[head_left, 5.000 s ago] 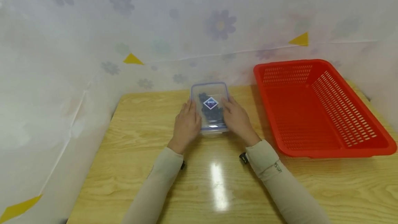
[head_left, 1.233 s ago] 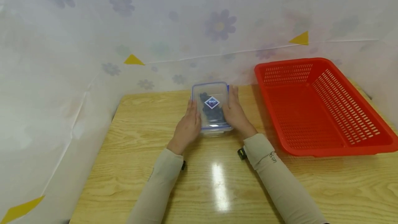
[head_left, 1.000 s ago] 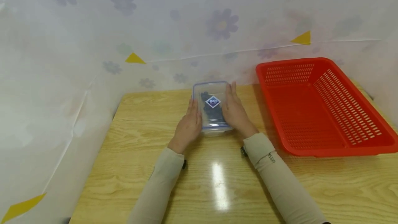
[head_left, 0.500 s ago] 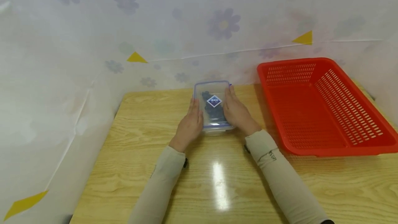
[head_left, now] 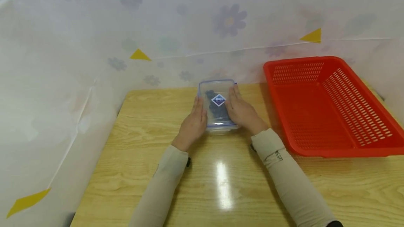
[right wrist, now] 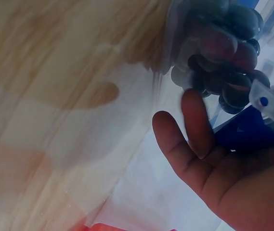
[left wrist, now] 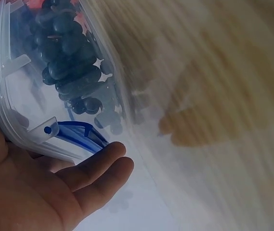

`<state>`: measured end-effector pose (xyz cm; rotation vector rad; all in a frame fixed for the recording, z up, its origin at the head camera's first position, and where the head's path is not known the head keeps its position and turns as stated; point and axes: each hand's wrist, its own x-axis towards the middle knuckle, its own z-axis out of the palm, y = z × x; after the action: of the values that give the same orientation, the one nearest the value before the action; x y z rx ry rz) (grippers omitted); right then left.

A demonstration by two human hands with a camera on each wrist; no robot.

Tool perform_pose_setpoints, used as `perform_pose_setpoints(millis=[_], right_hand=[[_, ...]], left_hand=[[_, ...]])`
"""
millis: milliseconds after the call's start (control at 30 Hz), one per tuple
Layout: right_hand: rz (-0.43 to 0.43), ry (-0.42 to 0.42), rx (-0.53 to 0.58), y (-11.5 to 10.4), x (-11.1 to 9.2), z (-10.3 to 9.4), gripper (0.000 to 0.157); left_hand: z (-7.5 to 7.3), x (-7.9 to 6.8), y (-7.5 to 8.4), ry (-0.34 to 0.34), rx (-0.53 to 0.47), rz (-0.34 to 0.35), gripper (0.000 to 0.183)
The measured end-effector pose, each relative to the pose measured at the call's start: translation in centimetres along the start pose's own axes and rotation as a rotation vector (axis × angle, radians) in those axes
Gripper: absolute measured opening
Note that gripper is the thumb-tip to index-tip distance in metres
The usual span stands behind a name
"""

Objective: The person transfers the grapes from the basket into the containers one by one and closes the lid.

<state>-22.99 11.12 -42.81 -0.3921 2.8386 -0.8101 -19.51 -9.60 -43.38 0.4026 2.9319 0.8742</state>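
A clear plastic food storage box (head_left: 217, 118) with a blue seal and a diamond-shaped label on its lid sits on the table. Dark grapes (left wrist: 62, 57) show through its wall. Along the left side lies my left hand (head_left: 193, 123), fingers extended; in the left wrist view its fingertips are at a blue-edged locking clip (left wrist: 79, 134) that stands out from the wall. My right hand (head_left: 244, 113) rests along the right side, thumb over the lid edge. The right wrist view shows its fingers stretched out below the grapes, beside another blue-edged clip (right wrist: 247, 126).
A large red plastic basket (head_left: 315, 115) with slotted walls stands to the right of the box. The wooden table (head_left: 142, 115) meets a flower-patterned sheet (head_left: 176, 27) behind the box. Yellow tape pieces (head_left: 140, 55) mark the sheet.
Five seconds ago the fingers of both hands curled over the box's edges; now they lie straighter along its sides. The right hand has shifted slightly over the last second. The box stays put.
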Motion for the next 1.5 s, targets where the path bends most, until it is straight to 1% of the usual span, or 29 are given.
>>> perform_pose_setpoints(millis=[100, 167, 300, 400, 600, 800, 900, 967, 1033, 1133, 1233, 1300, 1400, 1500], right_hand=[[0.000, -0.012, -0.009, -0.1, -0.1, -0.2, 0.068], [-0.002, -0.012, -0.016, -0.1, -0.1, -0.2, 0.069], [-0.008, -0.007, -0.026, -0.2, -0.1, -0.3, 0.068], [-0.003, -0.012, -0.029, -0.2, 0.0, -0.3, 0.068], [-0.002, -0.019, -0.023, -0.1, 0.2, -0.3, 0.068], [0.001, -0.019, -0.007, -0.2, 0.1, -0.4, 0.067], [0.005, -0.023, -0.004, -0.2, 0.1, -0.4, 0.067], [0.007, -0.023, -0.006, -0.2, 0.0, -0.4, 0.067], [0.005, -0.019, -0.006, -0.2, 0.0, -0.4, 0.067], [0.003, -0.013, -0.005, -0.2, 0.0, -0.3, 0.067], [-0.004, -0.011, -0.003, -0.2, 0.0, -0.3, 0.066], [-0.008, -0.013, -0.005, -0.1, 0.0, -0.3, 0.066], [-0.015, -0.016, -0.003, -0.1, 0.1, -0.2, 0.066], [-0.013, -0.016, 0.002, -0.1, 0.1, -0.2, 0.067]], left_hand=[[-0.1, 0.0, -0.1, -0.016, -0.025, 0.001, 0.057], [-0.2, 0.1, -0.2, -0.029, -0.060, -0.004, 0.057], [-0.3, 0.2, -0.5, -0.059, -0.173, -0.015, 0.059], [-0.5, 0.2, -0.9, -0.079, -0.235, 0.001, 0.059], [-0.7, 0.3, -1.5, -0.112, -0.267, 0.044, 0.061], [-0.7, 0.5, -1.8, -0.089, -0.308, 0.025, 0.063], [-0.7, 0.5, -1.7, -0.078, -0.307, -0.005, 0.063], [-0.8, 0.4, -1.6, -0.073, -0.289, -0.024, 0.063], [-0.7, 0.4, -1.5, -0.071, -0.255, -0.041, 0.063], [-0.7, 0.4, -1.3, -0.061, -0.201, -0.046, 0.062], [-0.7, 0.4, -1.1, -0.045, -0.159, -0.031, 0.061], [-0.7, 0.5, -1.0, -0.037, -0.150, -0.013, 0.061], [-0.7, 0.5, -0.9, -0.046, -0.160, 0.007, 0.060], [-0.8, 0.5, -0.8, -0.070, -0.200, 0.004, 0.060]])
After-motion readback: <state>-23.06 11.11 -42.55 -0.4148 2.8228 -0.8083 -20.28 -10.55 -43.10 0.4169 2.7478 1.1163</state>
